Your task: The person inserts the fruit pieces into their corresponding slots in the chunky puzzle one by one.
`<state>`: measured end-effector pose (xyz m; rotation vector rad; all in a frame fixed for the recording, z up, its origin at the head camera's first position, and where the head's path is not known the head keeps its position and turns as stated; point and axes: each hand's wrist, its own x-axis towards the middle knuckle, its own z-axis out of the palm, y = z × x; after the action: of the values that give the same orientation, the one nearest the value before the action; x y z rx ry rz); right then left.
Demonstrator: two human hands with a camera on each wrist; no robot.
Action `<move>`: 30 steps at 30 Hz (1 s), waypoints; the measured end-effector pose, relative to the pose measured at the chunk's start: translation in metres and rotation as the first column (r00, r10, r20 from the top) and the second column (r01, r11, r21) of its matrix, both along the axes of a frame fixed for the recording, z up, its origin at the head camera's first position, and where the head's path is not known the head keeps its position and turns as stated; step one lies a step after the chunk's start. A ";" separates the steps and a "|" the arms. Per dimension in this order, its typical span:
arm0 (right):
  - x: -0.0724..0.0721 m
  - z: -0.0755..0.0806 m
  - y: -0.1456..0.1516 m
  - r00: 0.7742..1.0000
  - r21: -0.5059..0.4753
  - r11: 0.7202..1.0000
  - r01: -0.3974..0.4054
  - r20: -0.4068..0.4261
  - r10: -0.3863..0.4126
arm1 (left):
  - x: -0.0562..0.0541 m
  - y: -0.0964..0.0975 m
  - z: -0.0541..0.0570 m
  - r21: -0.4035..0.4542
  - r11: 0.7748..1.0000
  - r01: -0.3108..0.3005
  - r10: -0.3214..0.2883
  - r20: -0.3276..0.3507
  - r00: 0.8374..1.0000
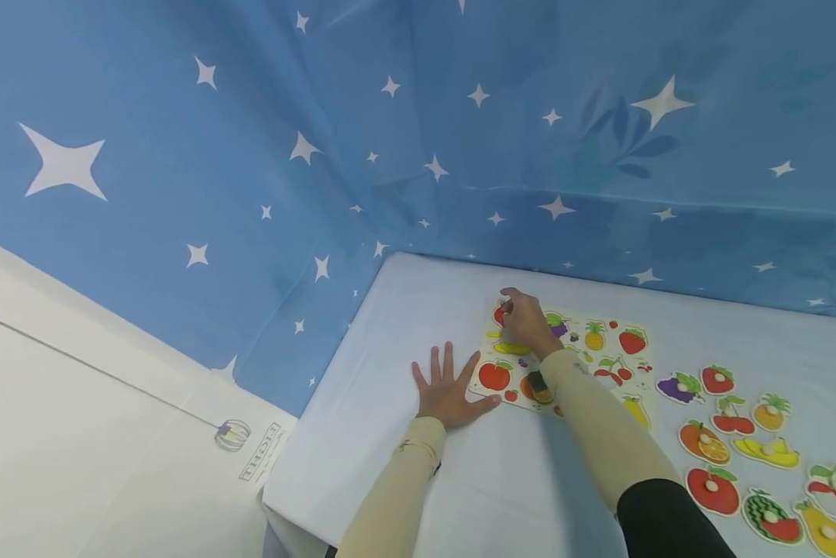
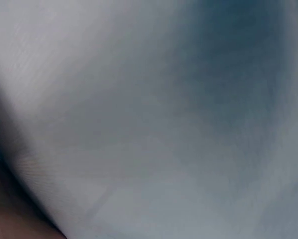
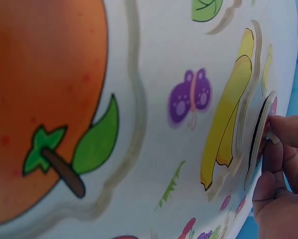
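My right hand (image 1: 525,319) is over the upper left corner of a fruit puzzle board (image 1: 576,373). In the right wrist view, its thumb and finger pinch the small knob of a thin puzzle piece (image 3: 259,142). That piece is seen nearly edge-on beside the banana picture (image 3: 226,114), so its fruit cannot be told. My left hand (image 1: 448,394) rests on the white table with fingers spread, its thumb by the board's lower left edge. The left wrist view holds mostly a blurred pale surface.
Right of the board lie several knobbed fruit pieces, among them grapes (image 1: 679,387), an orange (image 1: 703,443), bananas (image 1: 766,451), an apple (image 1: 713,490) and a watermelon (image 1: 772,517). A blue starry curtain (image 1: 487,155) hangs along the back and left of the table (image 1: 404,325).
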<state>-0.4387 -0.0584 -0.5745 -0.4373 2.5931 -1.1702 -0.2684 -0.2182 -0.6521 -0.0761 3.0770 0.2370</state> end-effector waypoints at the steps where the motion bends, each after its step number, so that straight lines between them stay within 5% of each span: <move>1: -0.001 0.000 0.000 1.000 -0.001 1.000 0.002 0.001 -0.002 | -0.001 0.001 -0.001 -0.005 1.000 -0.001 0.001 -0.001 1.000; 15: -0.002 -0.006 -0.002 1.000 0.019 1.000 -0.018 0.009 0.017 | -0.001 0.000 -0.001 -0.005 1.000 0.002 -0.002 0.000 1.000; 24: 0.002 0.003 0.029 0.987 -0.043 0.994 -0.097 -0.133 0.090 | -0.002 0.006 0.004 0.007 1.000 0.023 -0.023 0.014 1.000; 30: 0.008 0.013 0.047 0.997 -0.124 0.990 -0.063 -0.049 0.057 | 0.000 0.001 0.004 0.017 1.000 0.009 -0.010 0.022 1.000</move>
<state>-0.4306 -0.0117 -0.5616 -0.5705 2.5338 -1.3228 -0.2687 -0.2172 -0.6476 -0.0629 3.0523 0.2601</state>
